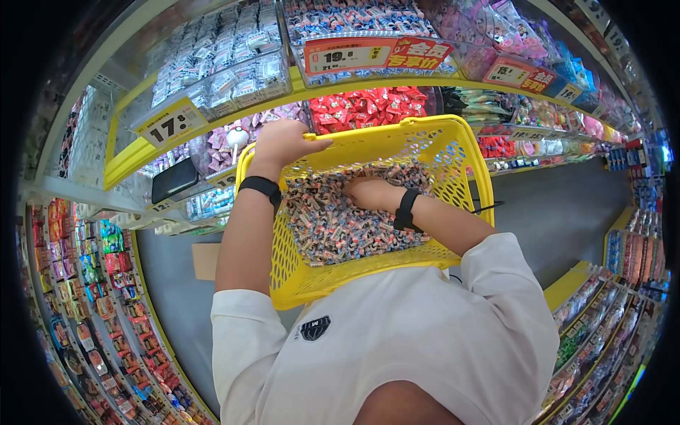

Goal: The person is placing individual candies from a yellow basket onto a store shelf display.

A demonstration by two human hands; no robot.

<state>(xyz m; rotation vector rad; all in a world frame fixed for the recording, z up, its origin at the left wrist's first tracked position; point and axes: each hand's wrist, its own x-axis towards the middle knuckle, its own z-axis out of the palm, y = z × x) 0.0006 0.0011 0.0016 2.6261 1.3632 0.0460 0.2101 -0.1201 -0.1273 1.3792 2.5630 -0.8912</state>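
A yellow plastic basket (pixel 453 152) with perforated sides rests against my body, tilted, below the shelf edge. Many small wrapped candies (pixel 326 219) in white, blue and pink cover its bottom. My left hand (pixel 285 145) is closed over the basket's far left rim, its thumb pointing right. Inside the basket, my right hand (pixel 372 193) reaches into the candies, and its fingers are buried among them, so what they hold is hidden. Each wrist has a black band.
Shelves ahead hold clear bins of similar candies (pixel 361 21), red-wrapped candies (pixel 368 108) and price tags (pixel 172 122). A black phone (pixel 174 180) lies at the lower shelf's left edge. Candy racks (pixel 106 304) curve along the left, more stand at right. A cardboard piece (pixel 205 261) is on the floor.
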